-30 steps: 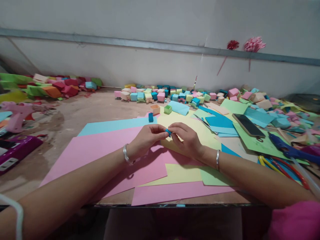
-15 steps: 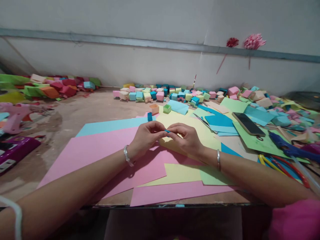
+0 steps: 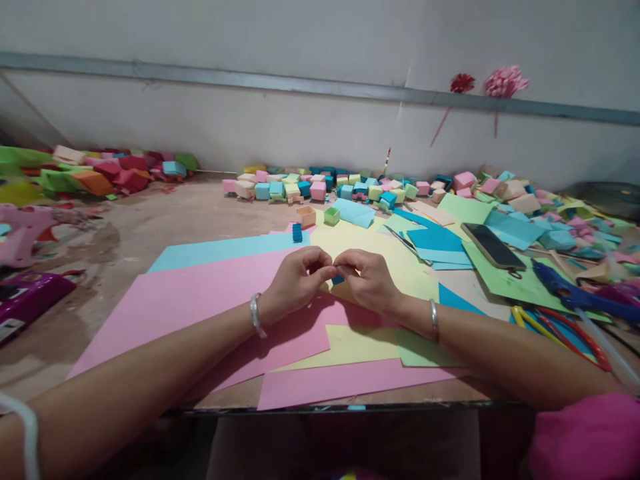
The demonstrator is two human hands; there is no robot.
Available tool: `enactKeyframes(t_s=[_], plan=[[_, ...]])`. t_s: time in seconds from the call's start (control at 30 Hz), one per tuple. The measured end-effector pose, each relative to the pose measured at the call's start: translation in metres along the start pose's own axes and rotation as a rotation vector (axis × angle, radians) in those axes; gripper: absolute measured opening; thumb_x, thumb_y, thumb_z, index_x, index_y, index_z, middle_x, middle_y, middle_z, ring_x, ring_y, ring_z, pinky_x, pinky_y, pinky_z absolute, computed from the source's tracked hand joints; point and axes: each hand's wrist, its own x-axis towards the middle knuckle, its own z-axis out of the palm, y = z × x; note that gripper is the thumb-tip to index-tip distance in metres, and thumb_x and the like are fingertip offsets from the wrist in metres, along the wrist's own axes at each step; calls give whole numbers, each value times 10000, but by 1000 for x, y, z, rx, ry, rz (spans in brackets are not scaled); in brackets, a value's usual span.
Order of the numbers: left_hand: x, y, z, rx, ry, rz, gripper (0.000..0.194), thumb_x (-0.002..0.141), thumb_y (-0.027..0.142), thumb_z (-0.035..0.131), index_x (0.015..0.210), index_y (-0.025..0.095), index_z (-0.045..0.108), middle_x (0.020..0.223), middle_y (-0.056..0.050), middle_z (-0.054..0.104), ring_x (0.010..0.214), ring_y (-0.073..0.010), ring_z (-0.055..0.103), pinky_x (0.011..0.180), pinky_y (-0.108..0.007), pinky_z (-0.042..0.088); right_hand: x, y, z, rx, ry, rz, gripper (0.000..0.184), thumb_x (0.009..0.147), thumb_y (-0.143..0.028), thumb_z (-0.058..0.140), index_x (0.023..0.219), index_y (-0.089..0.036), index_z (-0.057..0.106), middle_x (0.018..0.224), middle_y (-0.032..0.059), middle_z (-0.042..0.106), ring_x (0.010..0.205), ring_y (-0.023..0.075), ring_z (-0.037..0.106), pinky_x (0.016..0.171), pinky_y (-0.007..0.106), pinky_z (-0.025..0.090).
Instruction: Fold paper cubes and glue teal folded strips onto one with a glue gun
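My left hand (image 3: 303,279) and my right hand (image 3: 367,280) meet fingertip to fingertip over the stacked coloured paper. Between them they pinch a small blue piece of paper (image 3: 338,279), mostly covered by my fingers. Just beyond my left hand stands a small ridged blue paper piece (image 3: 297,233). Past my fingertips are a small open peach paper box (image 3: 306,216) and a green one (image 3: 331,215). Beneath my wrists lie a pink sheet (image 3: 210,313) and a yellow sheet (image 3: 357,347).
Rows of small paper boxes (image 3: 317,191) line the wall. To the right lie scissors (image 3: 407,244), a phone (image 3: 493,247), a blue glue gun (image 3: 570,290) and red-and-yellow-handled pliers (image 3: 575,337). A pink glue gun (image 3: 25,230) and a purple device (image 3: 37,297) sit at left.
The blue paper has turned in my fingers, and a flat part of it now shows below my right fingertips. My fingers have shifted slightly; the view moved a little.
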Motion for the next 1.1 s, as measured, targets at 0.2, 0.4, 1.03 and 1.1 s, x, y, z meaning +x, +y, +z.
enactKeyframes(t_s=[0.2, 0.4, 1.03, 1.1], plan=[[1, 4, 1, -113, -29, -73, 181, 769, 285, 704, 666, 163, 618, 655, 1, 575, 609, -117, 504, 588, -259, 410, 0, 2, -1, 111, -33, 88, 173, 826, -149, 563, 685, -170, 663, 682, 8, 653, 636, 126, 562, 601, 255, 443], [8, 3, -4, -348, 134, -297, 207, 717, 327, 754, 737, 151, 649, 694, -6, 629, 600, -115, 565, 535, -234, 448, 3, 6, 2, 196, 2, 97, 196, 886, -186, 514, 922, -177, 707, 891, 50, 711, 801, 156, 642, 729, 299, 520], [6, 8, -6, -392, 92, -293, 185, 680, 268, 761, 799, 146, 690, 765, -9, 663, 672, -122, 603, 638, -252, 499, -2, 9, 6, 294, -13, 223, 197, 813, -169, 555, 927, -179, 716, 894, 46, 736, 774, 168, 681, 682, 288, 556], [5, 10, -7, -309, 47, -241, 185, 725, 266, 720, 864, 143, 722, 830, -41, 697, 742, -146, 631, 699, -273, 518, -1, 12, 5, 283, -8, 231, 208, 806, -155, 542, 912, -173, 720, 862, 42, 735, 740, 159, 670, 645, 272, 535]])
